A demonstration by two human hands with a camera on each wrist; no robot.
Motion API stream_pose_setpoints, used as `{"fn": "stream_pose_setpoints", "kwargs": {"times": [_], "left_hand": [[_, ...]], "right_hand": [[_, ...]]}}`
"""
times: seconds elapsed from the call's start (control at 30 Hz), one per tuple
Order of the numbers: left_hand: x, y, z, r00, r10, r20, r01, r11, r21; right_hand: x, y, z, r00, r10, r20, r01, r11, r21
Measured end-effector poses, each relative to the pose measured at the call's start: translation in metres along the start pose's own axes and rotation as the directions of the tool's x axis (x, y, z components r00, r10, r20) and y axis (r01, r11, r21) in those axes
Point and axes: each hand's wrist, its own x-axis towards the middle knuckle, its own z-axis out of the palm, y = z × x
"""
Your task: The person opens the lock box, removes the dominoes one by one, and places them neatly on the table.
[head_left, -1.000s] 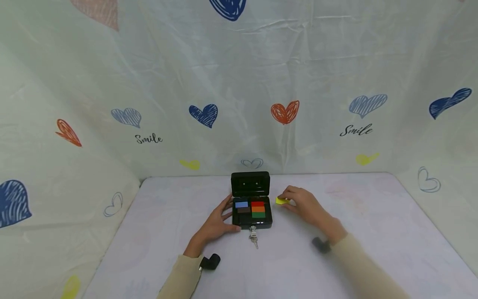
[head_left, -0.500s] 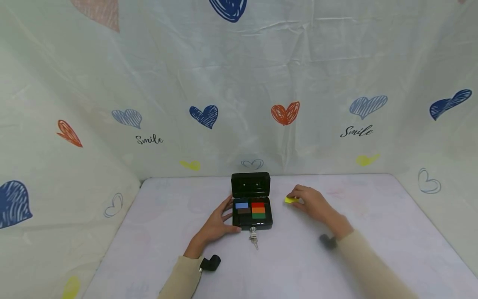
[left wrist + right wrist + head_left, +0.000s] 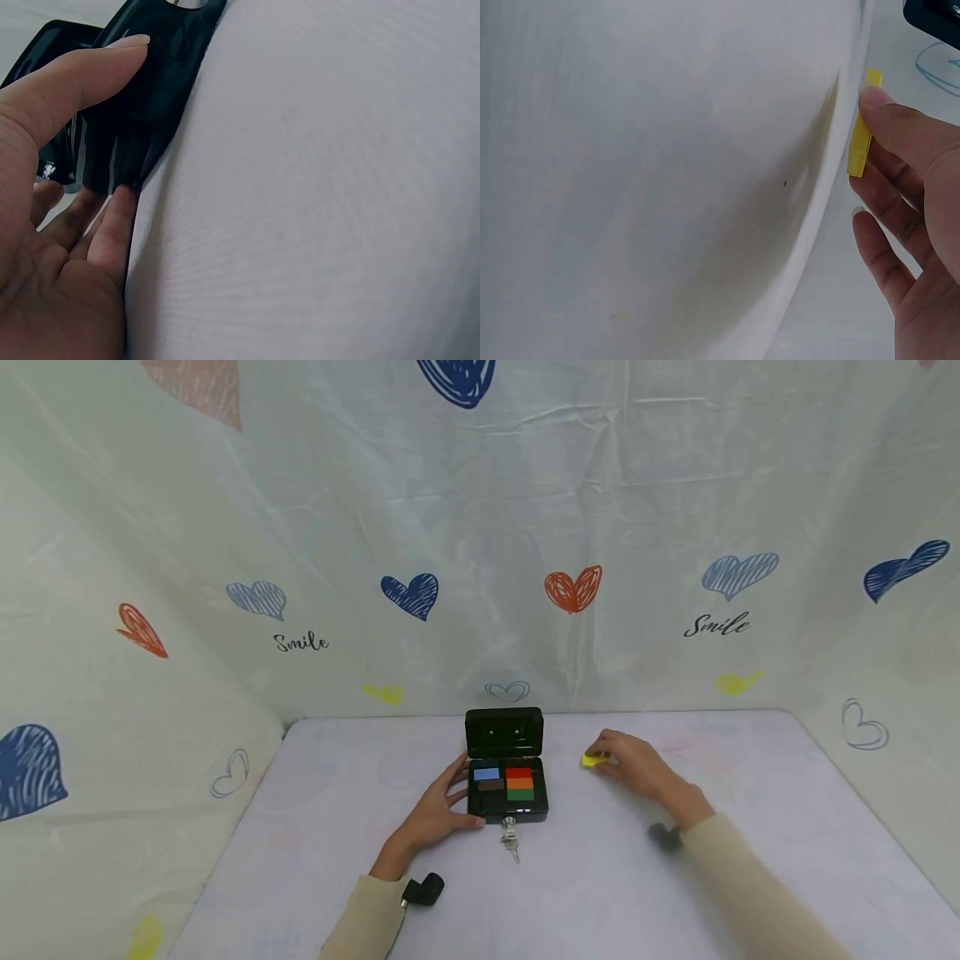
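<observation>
A small black cash box [image 3: 504,732] stands on the table with its lid raised. Inside lie a light blue block [image 3: 486,773], a brown block [image 3: 491,785], a red block [image 3: 518,772], an orange block [image 3: 520,783] and a green block [image 3: 521,794]. My left hand [image 3: 432,814] grips the box's front left corner, thumb on the front and fingers along the side. To the right of the box, my right hand [image 3: 636,766] pinches a yellow block [image 3: 594,761]; the right wrist view shows its thumb lying across the block [image 3: 859,150].
A key [image 3: 510,839] hangs from the lock at the box's front, a second one beside it. White cloth covers the table [image 3: 585,902]. Behind it hangs a white curtain [image 3: 480,527] printed with hearts. A black wrist camera [image 3: 423,889] sits at the left sleeve.
My right hand has moved right, away from the box, carrying the yellow block with it. The left hand and the box have stayed in place.
</observation>
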Motion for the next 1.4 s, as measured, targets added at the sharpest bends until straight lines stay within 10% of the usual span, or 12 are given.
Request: {"fn": "stream_pose_setpoints", "kwargs": {"times": [1.4], "left_hand": [[0.001,0.000,0.000,1.000,-0.023,-0.003,0.023,1.000,-0.016]], "right_hand": [[0.013,-0.007,0.008,0.999,-0.026,0.023,0.025,0.999,0.043]]}}
